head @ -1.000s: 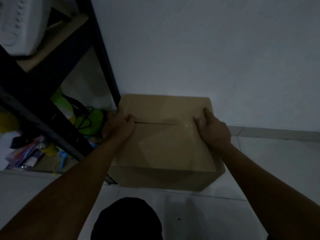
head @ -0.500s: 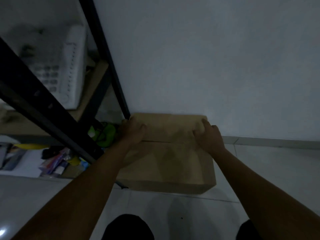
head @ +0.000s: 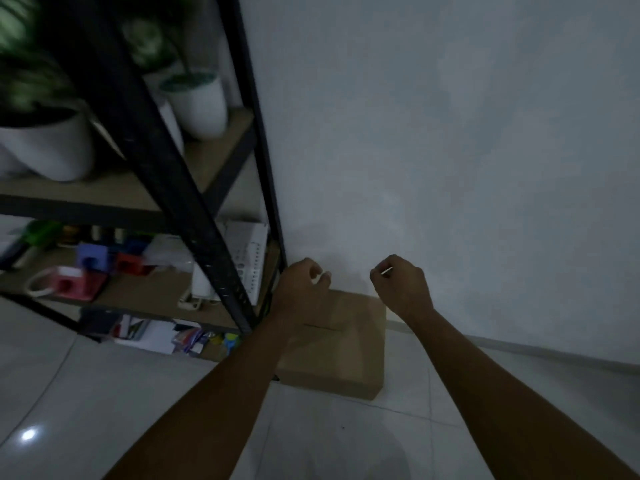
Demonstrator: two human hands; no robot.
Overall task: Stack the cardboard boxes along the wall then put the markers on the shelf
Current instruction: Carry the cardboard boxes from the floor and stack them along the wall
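Observation:
A closed brown cardboard box [head: 349, 348] sits on the tiled floor, pushed against the white wall, right beside the black shelf unit [head: 194, 216]. My left hand [head: 300, 285] hovers above the box's far left corner with fingers loosely curled and holds nothing. My right hand [head: 401, 282] hangs above the box's far right corner, fingers also curled and apart, off the box. No markers can be made out in this dim view.
White plant pots [head: 199, 102] stand on the upper shelf board. The middle board carries coloured blocks [head: 97, 261], a tape roll [head: 40, 284] and a white power strip [head: 247, 258]. Papers and small items [head: 166, 336] lie on the lowest level. Pale floor tiles [head: 346, 438] lie in front.
Both hands have let go of the box and risen off its top. The view has lifted and pulled back, so higher shelf levels now show.

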